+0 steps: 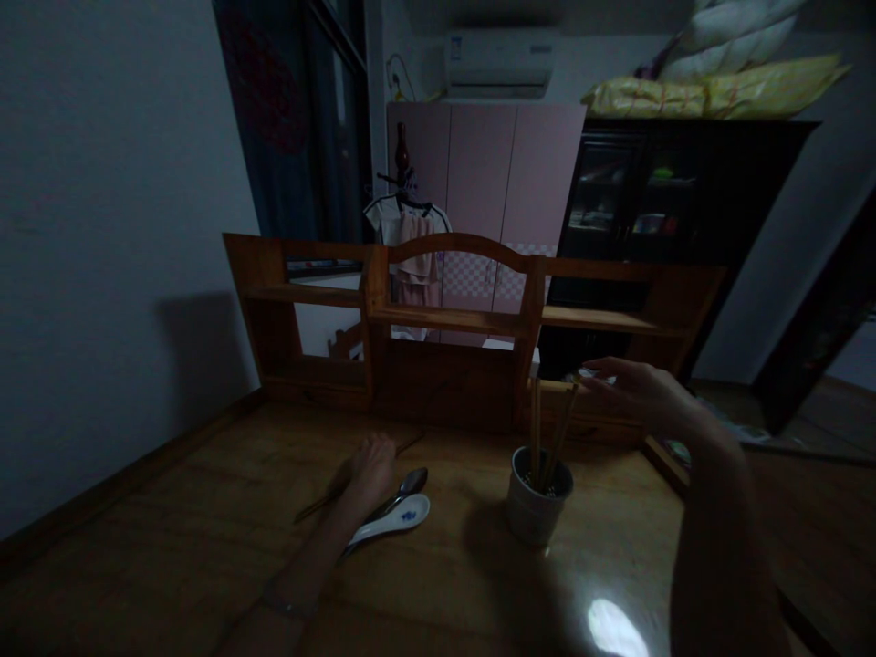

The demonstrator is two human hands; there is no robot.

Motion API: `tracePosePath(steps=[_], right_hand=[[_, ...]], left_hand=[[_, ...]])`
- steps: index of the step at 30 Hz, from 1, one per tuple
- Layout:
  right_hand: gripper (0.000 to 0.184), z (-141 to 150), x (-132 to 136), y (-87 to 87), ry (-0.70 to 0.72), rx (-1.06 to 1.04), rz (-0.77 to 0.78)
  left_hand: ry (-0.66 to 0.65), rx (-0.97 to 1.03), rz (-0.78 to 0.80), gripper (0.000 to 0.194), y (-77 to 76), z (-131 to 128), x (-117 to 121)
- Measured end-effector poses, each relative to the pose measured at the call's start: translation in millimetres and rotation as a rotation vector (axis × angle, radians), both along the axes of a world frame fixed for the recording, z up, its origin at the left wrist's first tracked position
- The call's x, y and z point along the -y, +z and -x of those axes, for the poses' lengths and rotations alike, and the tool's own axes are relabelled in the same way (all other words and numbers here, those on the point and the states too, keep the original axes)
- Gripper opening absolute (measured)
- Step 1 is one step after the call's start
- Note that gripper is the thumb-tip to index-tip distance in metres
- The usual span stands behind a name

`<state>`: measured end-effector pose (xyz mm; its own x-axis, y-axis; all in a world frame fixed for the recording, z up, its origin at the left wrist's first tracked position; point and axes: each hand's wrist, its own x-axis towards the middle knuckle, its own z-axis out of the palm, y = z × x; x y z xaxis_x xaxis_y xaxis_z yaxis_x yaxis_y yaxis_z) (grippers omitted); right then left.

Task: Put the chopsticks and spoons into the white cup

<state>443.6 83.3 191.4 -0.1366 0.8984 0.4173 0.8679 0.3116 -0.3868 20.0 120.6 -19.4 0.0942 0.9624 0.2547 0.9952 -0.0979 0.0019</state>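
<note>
My left hand (373, 470) rests low over the table, its fingers closed round thin wooden chopsticks (311, 509) whose ends stick out on both sides. Just right of that wrist lie a white ceramic spoon (403, 516) with a blue mark and a dark metal spoon (413, 481), handles partly hidden by my arm. A grey cup (537, 511) stands upright with several wooden sticks (536, 429) in it. Above it, my right hand (633, 392) pinches at the top of a tilted stick; a small whitish patch shows at the fingertips, too dim to identify.
A wooden shelf unit (448, 319) runs along the back of the table (225, 493). A white wall (123, 228) borders the left side. Behind stand a pink wardrobe (479, 173), hanging clothes (411, 237) and a black cabinet (725, 192). Light glares off the tabletop at front right.
</note>
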Motion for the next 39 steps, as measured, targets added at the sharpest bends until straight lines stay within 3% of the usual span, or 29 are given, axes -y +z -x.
tracePosePath(steps=[4, 9, 11, 13, 16, 19, 22, 24, 28, 31, 34, 39], right_hand=[[0.044, 4, 5, 6.6, -0.104, 0.019, -0.154], [0.034, 10, 15, 16.5, -0.187, 0.03, -0.27], [0.03, 17, 20, 20.5, -0.218, 0.033, -0.34], [0.027, 26, 23, 23.3, -0.207, 0.018, -0.386], [0.027, 44, 25, 21.8, -0.061, -0.035, -0.315], [0.032, 65, 27, 13.5, 0.223, -0.044, -0.041], [0.045, 84, 31, 4.6, 0.488, 0.004, 0.265], [0.051, 96, 35, 1.7, 0.592, 0.007, 0.351], [0.03, 114, 37, 1.7, 0.674, -0.035, 0.339], [0.013, 124, 35, 1.3, 0.673, -0.077, 0.318], [0.013, 132, 36, 0.3, 0.654, -0.159, 0.209], [0.019, 141, 41, 3.9, 0.679, -0.271, 0.14]], left_hand=[[0.051, -0.02, -0.089, 0.038, 10.1, -8, 6], [0.169, -0.019, -0.264, 0.041, 50.9, -27, 19], [0.116, 0.003, -0.381, 0.046, 65.6, -37, 27], [-0.019, 0.041, -0.498, 0.05, 73.0, -49, 35], [-0.241, 0.089, -0.606, 0.05, 69.6, -65, 45], [-0.42, 0.127, -0.624, 0.049, 58.6, -77, 51], [-0.528, 0.131, -0.604, 0.048, 51.9, -84, 55], [-0.552, 0.13, -0.605, 0.047, 50.7, -86, 57], [-0.577, 0.197, -0.576, 0.047, 47.9, -90, 60], [-0.518, 0.31, -0.522, 0.048, 40.9, -95, 60], [-0.473, 0.468, -0.479, 0.048, 34.4, -101, 61], [-0.515, 0.737, -0.376, 0.045, 35.3, -105, 64]])
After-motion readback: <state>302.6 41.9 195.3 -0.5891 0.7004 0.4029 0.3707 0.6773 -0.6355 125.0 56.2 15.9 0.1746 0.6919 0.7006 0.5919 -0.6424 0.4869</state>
